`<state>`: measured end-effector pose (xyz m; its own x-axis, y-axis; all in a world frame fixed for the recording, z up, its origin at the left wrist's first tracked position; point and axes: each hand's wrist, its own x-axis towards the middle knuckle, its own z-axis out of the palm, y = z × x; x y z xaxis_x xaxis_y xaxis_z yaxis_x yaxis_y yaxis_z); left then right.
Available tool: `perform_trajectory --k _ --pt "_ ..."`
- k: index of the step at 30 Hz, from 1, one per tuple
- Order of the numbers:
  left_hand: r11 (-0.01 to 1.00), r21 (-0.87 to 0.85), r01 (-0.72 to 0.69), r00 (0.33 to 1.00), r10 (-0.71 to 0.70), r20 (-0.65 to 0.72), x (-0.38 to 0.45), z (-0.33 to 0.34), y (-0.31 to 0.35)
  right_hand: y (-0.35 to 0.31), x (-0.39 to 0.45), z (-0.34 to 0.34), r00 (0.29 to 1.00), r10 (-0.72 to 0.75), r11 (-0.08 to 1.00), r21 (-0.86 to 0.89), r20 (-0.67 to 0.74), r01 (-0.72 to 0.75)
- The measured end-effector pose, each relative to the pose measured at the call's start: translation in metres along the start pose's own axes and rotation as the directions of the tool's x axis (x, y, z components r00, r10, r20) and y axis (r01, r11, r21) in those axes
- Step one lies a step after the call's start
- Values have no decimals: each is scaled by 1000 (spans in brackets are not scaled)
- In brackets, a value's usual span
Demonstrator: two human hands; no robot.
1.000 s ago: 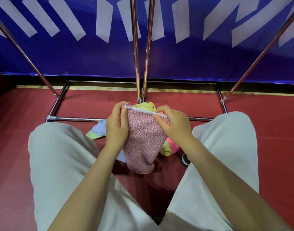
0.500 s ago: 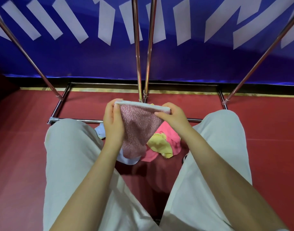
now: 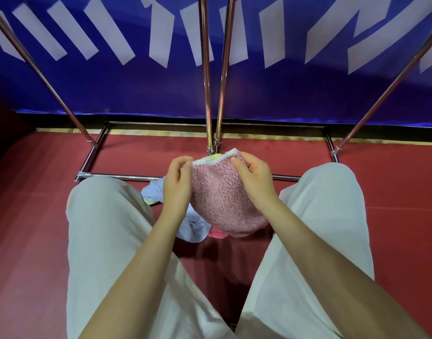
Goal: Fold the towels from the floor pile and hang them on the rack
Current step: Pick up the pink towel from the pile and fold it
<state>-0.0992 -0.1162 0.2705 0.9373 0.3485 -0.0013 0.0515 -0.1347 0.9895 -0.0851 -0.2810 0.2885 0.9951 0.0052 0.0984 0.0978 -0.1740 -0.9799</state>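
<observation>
- The person is folding one towel. It is the pink towel (image 3: 222, 201), a fuzzy one with a white edge along its top.
- The left hand (image 3: 177, 185) pinches the top left corner of it. The fingers are curled in tight on the cloth.
- The right hand (image 3: 255, 178) grips the top right part, with the thumb in front and the fingers bent over the edge.
- The two hands are close together, so the towel looks folded narrow. It hangs down in the air between the knees, above the pile.
- The pile of towels (image 3: 192, 227) lies on the floor just under it. I can see a light blue one, a bit of yellow and a bit of bright pink. Most of the pile is hidden by the pink towel.
- I think the fold is nearly done. Next the hands would need to lift the towel up and lay it over a bar of the rack (image 3: 206, 77), with both sides hanging even so it does not slide off.
- No towel shows on the rack bars that I can see, so most of the job seems left to do.
- The floor (image 3: 38, 216) is dark red and smooth. The shiny metal rack stands on it, right in front of the person.
- Behind the rack is a blue wall (image 3: 161, 94) with big white stripes.
</observation>
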Motion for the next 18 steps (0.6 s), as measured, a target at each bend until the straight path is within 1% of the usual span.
perform_trajectory --k 2,5,6,7,10,11,15,18 --pt "995 67 -74 990 65 127 -6 5 -2 -4 -3 3 999 -20 1000 -14 34 21" --pt "934 197 -297 940 250 231 -17 12 1 -4 -6 5 997 -34 999 -27 75 36" --pt "912 204 -355 917 298 264 -20 14 2 -3 -6 6 995 -44 998 -32 85 47" --pt "908 194 -372 906 309 288 -22 16 3 -2 -6 6 994 -56 998 -35 92 60" --pt "953 171 -251 939 196 283 -24 20 1 2 -7 6 994 -56 998 -19 91 58" --pt "958 171 -231 944 178 276 -24 20 0 3 -7 7 995 -50 999 -10 90 51" --pt "964 125 -233 941 192 278 -25 19 5 2 -8 7 996 -33 999 19 82 32" --pt "961 92 -261 945 236 225 -27 15 12 4 -10 6 996 -1 999 35 87 -2"
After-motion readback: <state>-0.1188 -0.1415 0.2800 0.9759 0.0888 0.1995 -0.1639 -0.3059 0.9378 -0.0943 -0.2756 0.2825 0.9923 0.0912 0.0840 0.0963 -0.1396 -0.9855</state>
